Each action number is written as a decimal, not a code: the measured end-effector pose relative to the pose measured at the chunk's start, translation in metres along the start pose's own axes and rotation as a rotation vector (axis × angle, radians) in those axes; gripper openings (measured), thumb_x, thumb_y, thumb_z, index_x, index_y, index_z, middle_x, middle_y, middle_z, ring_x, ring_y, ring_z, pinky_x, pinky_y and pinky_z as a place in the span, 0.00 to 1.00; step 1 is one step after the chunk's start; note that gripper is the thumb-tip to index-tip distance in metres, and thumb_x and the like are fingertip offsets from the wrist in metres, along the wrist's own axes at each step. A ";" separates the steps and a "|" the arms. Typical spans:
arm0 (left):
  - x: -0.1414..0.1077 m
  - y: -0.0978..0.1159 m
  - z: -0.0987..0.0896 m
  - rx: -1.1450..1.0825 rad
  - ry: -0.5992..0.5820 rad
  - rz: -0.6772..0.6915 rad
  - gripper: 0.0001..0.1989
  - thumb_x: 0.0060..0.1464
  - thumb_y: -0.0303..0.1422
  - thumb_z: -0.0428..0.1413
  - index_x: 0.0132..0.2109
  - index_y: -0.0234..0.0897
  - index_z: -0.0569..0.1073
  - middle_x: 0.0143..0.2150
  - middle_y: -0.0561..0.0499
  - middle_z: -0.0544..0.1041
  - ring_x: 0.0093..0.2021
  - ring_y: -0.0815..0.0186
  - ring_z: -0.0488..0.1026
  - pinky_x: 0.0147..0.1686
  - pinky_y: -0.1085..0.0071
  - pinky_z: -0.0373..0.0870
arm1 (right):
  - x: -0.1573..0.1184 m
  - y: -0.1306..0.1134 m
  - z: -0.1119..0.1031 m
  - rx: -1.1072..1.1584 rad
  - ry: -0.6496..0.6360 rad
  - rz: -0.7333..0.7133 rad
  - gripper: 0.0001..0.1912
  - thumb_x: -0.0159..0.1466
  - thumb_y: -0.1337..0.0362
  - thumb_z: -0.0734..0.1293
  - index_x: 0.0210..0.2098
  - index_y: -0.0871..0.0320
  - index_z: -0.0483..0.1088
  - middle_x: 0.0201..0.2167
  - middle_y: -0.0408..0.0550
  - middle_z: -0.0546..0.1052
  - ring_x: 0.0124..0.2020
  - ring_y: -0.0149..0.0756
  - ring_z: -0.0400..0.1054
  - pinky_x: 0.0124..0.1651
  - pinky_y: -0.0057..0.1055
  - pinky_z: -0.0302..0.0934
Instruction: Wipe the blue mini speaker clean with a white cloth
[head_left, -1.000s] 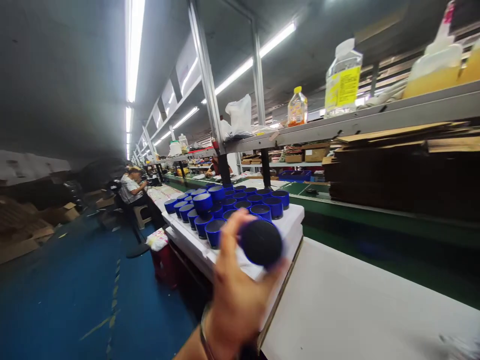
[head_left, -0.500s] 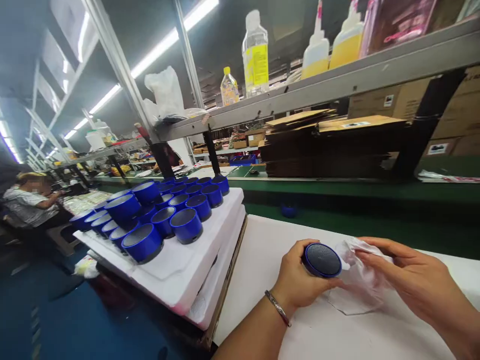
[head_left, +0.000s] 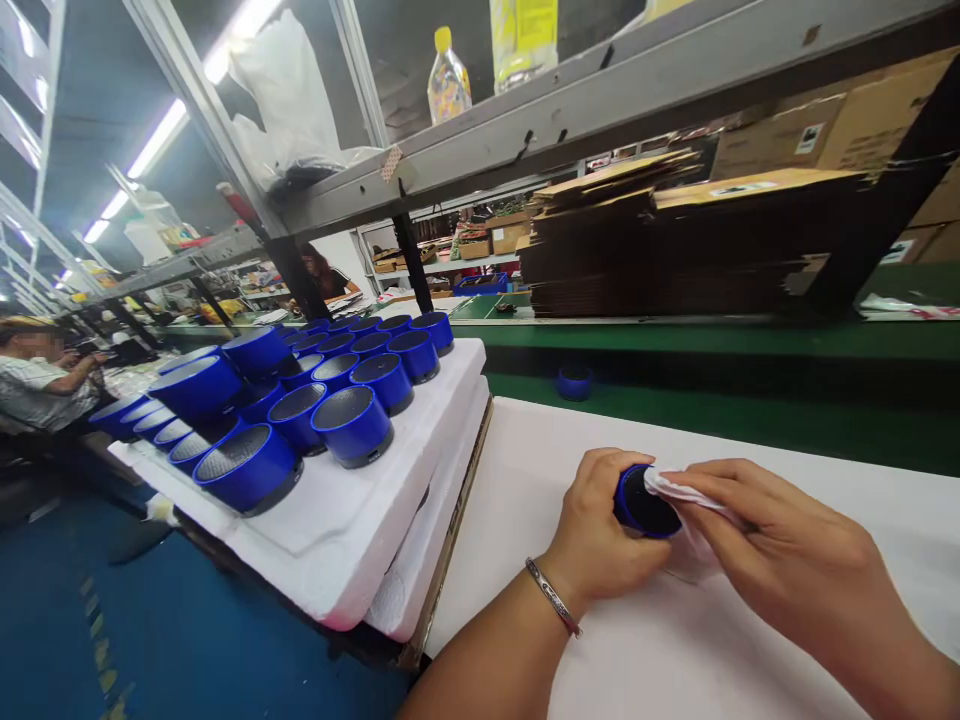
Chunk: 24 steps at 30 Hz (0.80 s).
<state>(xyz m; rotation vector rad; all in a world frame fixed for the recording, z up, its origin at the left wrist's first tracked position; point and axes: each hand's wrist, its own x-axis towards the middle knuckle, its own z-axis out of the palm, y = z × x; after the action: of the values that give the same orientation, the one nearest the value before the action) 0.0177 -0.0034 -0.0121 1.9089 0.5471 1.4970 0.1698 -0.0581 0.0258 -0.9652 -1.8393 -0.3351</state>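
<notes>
My left hand [head_left: 607, 530], with a bracelet at the wrist, is wrapped round a small blue round speaker [head_left: 634, 508] with a dark face. A crumpled white cloth [head_left: 682, 490] is pinched in my right hand [head_left: 780, 530], and its tip presses on the speaker's face. Fingers and cloth hide part of the speaker. Both hands are over the white tabletop [head_left: 517, 480]. To their left, many more blue speakers [head_left: 352, 425] stand on a white foam tray [head_left: 405, 460], some stacked on others.
One blue speaker [head_left: 574, 382] sits on the green surface [head_left: 675, 380] behind the table. Stacked flat cardboard [head_left: 600, 250] lies under a metal shelf [head_left: 480, 155] with a yellow-capped bottle [head_left: 448, 80] and a white bag [head_left: 281, 100]. A person [head_left: 37, 380] sits at far left.
My right hand has moved left and brought the cloth, bunched tighter, onto the speaker's face. My left hand still holds the speaker. The view has tilted down somewhat.
</notes>
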 end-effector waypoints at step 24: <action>-0.005 0.008 0.007 -0.004 0.017 -0.013 0.29 0.41 0.26 0.67 0.52 0.41 0.70 0.50 0.48 0.72 0.49 0.59 0.74 0.53 0.58 0.76 | 0.009 -0.009 -0.014 0.168 -0.126 0.043 0.11 0.71 0.67 0.63 0.43 0.48 0.77 0.39 0.42 0.76 0.36 0.34 0.73 0.35 0.27 0.69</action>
<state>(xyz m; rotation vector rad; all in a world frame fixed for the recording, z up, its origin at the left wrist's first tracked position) 0.0226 -0.0142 -0.0107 1.8878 0.5629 1.5059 0.1705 -0.0679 0.0413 -0.9251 -1.9241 -0.0934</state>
